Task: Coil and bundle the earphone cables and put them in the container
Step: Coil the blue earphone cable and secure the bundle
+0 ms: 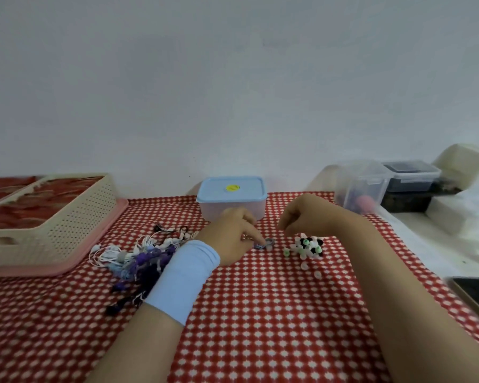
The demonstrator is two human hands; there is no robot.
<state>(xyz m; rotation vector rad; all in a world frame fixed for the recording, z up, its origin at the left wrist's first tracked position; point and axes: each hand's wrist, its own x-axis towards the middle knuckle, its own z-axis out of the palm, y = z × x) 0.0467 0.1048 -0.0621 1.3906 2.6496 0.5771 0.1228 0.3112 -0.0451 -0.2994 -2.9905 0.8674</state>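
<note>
- Head view: the left hand [233,233], with a pale blue wristband [181,280], lies low just in front of the blue-lidded container [231,197]. Its fingertips are bent down onto one small blue-grey band [266,244]; blur hides whether it pinches.
- The right hand [302,217] hovers right of the container, fingers curled downward above one heap of black, white and green bands [307,247]. Whether it holds anything is unclear.
- One tangle of white and purple earphone cables [138,252] lies in front-left of the container, too knotted to count.
- One cream basket [67,217] stands far left; two clear boxes [362,183] stand right.
</note>
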